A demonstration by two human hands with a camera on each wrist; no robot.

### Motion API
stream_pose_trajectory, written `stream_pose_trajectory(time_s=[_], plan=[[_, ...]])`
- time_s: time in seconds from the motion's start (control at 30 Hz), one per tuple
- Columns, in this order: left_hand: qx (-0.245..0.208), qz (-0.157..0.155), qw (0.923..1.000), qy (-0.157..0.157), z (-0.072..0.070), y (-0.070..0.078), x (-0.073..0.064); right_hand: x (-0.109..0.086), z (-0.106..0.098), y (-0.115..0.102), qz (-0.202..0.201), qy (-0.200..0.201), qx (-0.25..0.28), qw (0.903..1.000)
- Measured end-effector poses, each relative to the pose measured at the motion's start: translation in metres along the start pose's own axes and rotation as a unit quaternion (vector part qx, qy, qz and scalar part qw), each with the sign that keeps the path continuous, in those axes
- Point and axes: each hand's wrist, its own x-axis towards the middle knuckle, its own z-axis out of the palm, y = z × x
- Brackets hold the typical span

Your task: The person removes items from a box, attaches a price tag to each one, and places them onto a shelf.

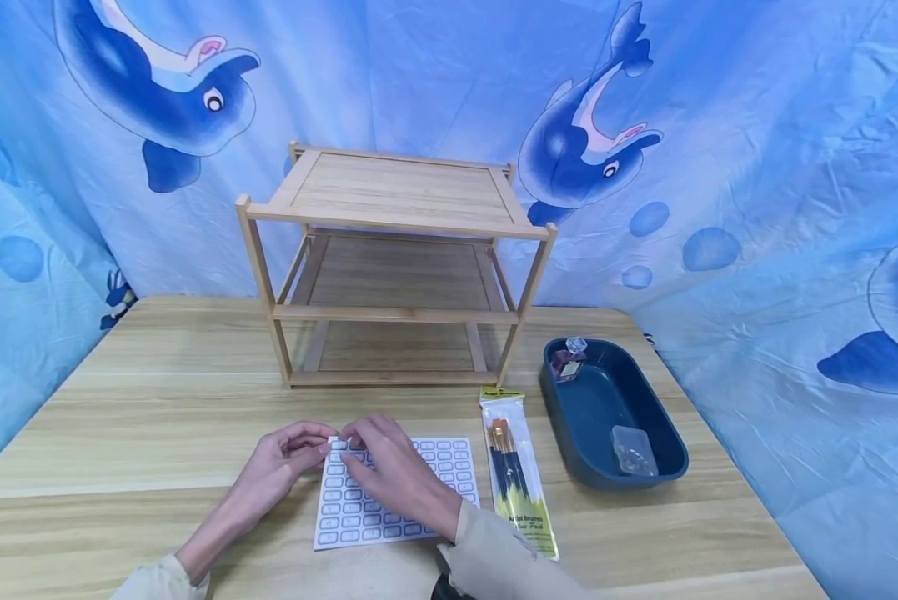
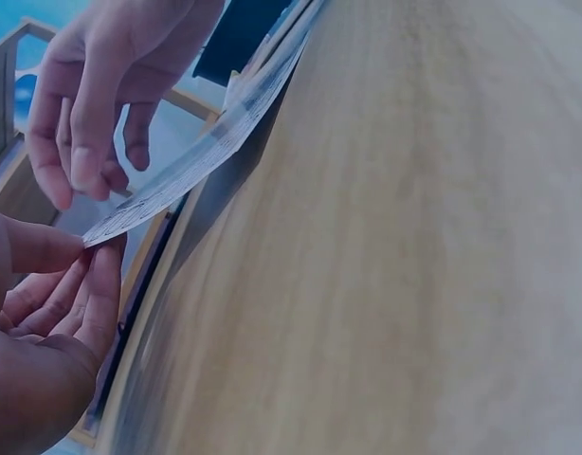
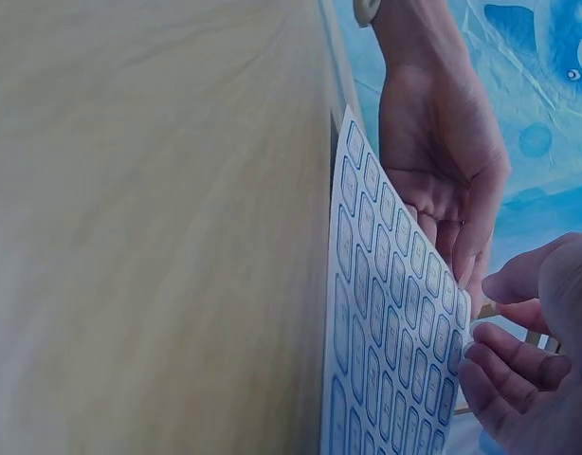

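Observation:
A white sheet of blue-bordered label stickers [image 1: 339, 508] lies on the table in front of me, its far left corner raised. My left hand [image 1: 289, 457] pinches that corner between thumb and fingers, as the left wrist view shows the sheet [image 2: 191, 171] bending up from the wood. Over the far part of the sheet is my right hand [image 1: 396, 471], its fingers loosely bent and its thumb apart from them. In the right wrist view the right hand's fingertips [image 3: 481, 365] are right at the sheet's edge, close to the left hand [image 3: 438, 161].
Right of the sheet lies a pack of artist brushes [image 1: 516, 475]. Beyond it stands a dark teal basin [image 1: 606, 417] with a small bottle [image 1: 569, 362] and a clear plastic box [image 1: 634, 450] inside. A wooden three-tier rack [image 1: 396, 314] stands behind the sheet.

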Motion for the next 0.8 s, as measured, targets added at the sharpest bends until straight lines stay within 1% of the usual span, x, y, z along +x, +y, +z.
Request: stream_pose_trajectory(time_s=[0.1,0.27,0.5,0.8], plan=[[-0.001,0.005,1.0000,-0.003,0.0000,-0.0010,-0.0002,0.0017,0.0019,0.0001,0.000,-0.003,-0.008,1.0000],[-0.001,0.012,0.9999,0.004,0.0010,-0.0011,0.0005,0.0036,0.0044,0.0012,-0.002,-0.008,-0.021,0.9997],[0.008,0.015,0.9998,0.007,0.0022,-0.0003,0.0004,0.0056,0.0066,0.0033,-0.006,-0.011,-0.027,0.9996],[0.007,0.031,0.9994,0.012,0.0023,0.0013,-0.0008,0.0077,0.0084,0.0047,-0.017,-0.011,-0.032,0.9993]])
